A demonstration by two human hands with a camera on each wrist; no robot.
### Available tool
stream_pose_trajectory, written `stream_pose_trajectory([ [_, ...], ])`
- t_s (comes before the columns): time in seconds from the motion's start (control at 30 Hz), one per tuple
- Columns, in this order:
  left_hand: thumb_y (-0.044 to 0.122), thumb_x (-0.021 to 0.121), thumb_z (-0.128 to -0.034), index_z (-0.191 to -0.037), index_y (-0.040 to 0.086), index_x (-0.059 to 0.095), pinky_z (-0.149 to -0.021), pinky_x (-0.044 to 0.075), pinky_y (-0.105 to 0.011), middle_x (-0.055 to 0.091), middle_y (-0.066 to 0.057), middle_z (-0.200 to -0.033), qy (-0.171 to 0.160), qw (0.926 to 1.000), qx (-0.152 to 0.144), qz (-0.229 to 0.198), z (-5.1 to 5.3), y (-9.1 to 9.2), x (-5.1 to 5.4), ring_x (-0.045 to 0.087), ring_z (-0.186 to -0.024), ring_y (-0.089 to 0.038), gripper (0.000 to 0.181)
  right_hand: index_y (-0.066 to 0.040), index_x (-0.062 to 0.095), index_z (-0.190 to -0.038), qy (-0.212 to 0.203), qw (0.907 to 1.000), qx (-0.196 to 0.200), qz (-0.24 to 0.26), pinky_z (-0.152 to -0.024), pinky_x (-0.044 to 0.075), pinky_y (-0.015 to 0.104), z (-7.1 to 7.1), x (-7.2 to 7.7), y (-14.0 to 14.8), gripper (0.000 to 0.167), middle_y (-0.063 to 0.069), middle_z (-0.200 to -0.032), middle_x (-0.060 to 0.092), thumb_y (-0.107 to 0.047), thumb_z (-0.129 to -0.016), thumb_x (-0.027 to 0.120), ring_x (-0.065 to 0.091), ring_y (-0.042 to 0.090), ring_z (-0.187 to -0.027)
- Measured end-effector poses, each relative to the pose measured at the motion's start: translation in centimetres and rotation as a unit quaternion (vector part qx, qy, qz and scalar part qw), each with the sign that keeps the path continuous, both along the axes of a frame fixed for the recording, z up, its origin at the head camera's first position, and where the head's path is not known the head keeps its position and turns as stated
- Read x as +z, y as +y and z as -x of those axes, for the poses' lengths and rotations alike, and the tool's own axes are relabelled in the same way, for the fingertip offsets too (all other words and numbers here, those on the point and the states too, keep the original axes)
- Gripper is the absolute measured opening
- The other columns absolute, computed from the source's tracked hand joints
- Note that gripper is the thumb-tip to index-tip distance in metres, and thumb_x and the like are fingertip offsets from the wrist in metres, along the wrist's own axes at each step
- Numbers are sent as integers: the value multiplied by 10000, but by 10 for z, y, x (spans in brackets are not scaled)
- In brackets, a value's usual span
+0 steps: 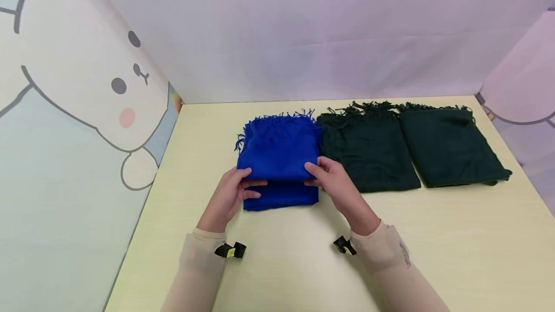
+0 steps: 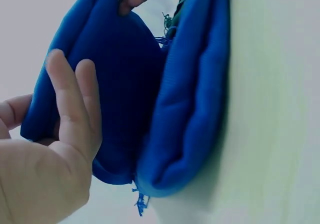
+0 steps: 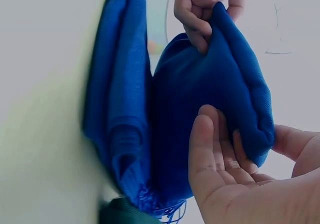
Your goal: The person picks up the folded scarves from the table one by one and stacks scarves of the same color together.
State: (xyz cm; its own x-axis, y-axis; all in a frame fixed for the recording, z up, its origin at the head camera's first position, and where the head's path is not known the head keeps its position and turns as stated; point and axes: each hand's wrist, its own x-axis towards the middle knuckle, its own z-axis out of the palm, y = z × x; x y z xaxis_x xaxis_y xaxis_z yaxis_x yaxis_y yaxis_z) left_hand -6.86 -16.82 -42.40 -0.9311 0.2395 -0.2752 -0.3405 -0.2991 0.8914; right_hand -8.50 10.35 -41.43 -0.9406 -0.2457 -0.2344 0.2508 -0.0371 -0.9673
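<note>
Folded blue fringed fabric [image 1: 279, 143]: on the pale yellow worktop [image 1: 277, 264], top flap [image 1: 277, 170] raised.
Left hand [image 1: 230, 194]: thumb and fingers pinch the flap's left corner.
Right hand [image 1: 338, 184]: fingers pinch its right corner, we think to keep the edge level.
Dark green fringed cloths [image 1: 368, 158]: two, rightward, likely leaving us room.

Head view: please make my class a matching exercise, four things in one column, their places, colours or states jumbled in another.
Column one
1. Central fringed scarf
2. Left hand
3. Right hand
4. Rightmost fringed scarf

Column two
A. Pinches blue fabric's right side
B. Dark green, untouched on the table
C. Pinches blue fabric's left side
D. Blue, near part raised

Pairs: 1-D, 2-C, 3-A, 4-B
</note>
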Motion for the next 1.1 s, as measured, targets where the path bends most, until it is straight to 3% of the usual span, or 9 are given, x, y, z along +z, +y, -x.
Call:
stream_pose_trajectory([
  [0.17, 196, 442, -1058, -1446, -8, 398, -624, 590, -274, 508, -203, -1364, -149, 9998, -110, 5, -7, -2, -8, 707, -971, -240, 440, -60, 361, -812, -242, 9997, 47, 49, -835, 587, 439, -6, -9, 4, 383, 118, -814, 473, -270, -1004, 617, 724, 342, -939],
  [0.33, 205, 463, -1050, -1464, 14, 395, -649, 586, -270, 508, -224, -1404, -219, 9994, -81, 242, -13, -5, -16, 703, -1009, -262, 461, -57, 398, -803, -388, 9992, 100, 4, -816, 592, 423, -14, -16, 3, 346, 121, -728, 496, -232, -1001, 621, 724, 347, -945],
  [0.5, 206, 525, -1041, -1385, -3, 438, -687, 589, -285, 558, -233, -1340, -299, 9978, 405, 430, -16, -6, -23, 698, -1026, -290, 412, -51, 417, -778, -623, 9980, 127, -11, -822, 589, 414, -22, -25, 0, 335, 142, -766, 528, -197, -1000, 621, 720, 345, -964],
  [0.6, 170, 590, -1008, -1306, 42, 402, -667, 590, -302, 631, -168, -1165, -297, 9945, 851, 528, -15, -7, -27, 720, -878, -238, 375, -56, 399, -773, -666, 9978, 54, -38, -815, 591, 416, -24, -29, 1, 339, 153, -776, 514, -182, -1004, 613, 720, 346, -962],
  [0.7, 97, 609, -985, -1358, 136, 308, -650, 589, -318, 622, -70, -913, -184, 9918, 1101, 629, -15, -8, -30, 679, -677, -198, 481, -31, 430, -832, -613, 9981, 17, -88, -811, 593, 413, -25, -32, 3, 280, 131, -748, 506, -163, -1008, 603, 723, 339, -953],
  [0.8, 49, 587, -991, -1454, 223, 278, -685, 595, -335, 507, -13, -732, 63, 9910, 992, 901, -16, -11, -32, 597, -633, -170, 584, 16, 472, -1016, -455, 9989, 31, -97, -813, 594, 404, -26, -34, 5, 194, 93, -778, 587, -135, -1010, 593, 728, 328, -927],
  [0.93, 62, 576, -1004, -1410, 172, 408, -765, 598, -384, 373, 10, -724, 427, 9887, 600, 1307, -16, -14, -33, 507, -713, -161, 453, -27, 401, -1338, -50, 10000, -40, -21, -802, 598, 424, -25, -35, 7, 394, 96, -857, 603, -80, -1000, 596, 696, 292, -846],
  [1.0, 94, 601, -999, -1337, 108, 472, -789, 597, -412, 373, 10, -743, 542, 9869, 455, 1451, -16, -15, -33, 479, -726, -159, 362, -82, 393, -1404, 183, 9998, -39, -114, -786, 601, 435, -24, -35, 7, 460, 110, -866, 550, -70, -994, 602, 650, 272, -805],
  [1.1, 125, 617, -996, -1247, 67, 507, -799, 595, -442, 386, -2, -747, 711, 9837, 309, 1622, -17, -16, -33, 459, -710, -164, 280, -110, 491, -1380, 488, 9978, 47, -449, -768, 605, 428, -23, -35, 8, 403, 135, -896, 490, -97, -995, 610, 594, 263, -778],
])
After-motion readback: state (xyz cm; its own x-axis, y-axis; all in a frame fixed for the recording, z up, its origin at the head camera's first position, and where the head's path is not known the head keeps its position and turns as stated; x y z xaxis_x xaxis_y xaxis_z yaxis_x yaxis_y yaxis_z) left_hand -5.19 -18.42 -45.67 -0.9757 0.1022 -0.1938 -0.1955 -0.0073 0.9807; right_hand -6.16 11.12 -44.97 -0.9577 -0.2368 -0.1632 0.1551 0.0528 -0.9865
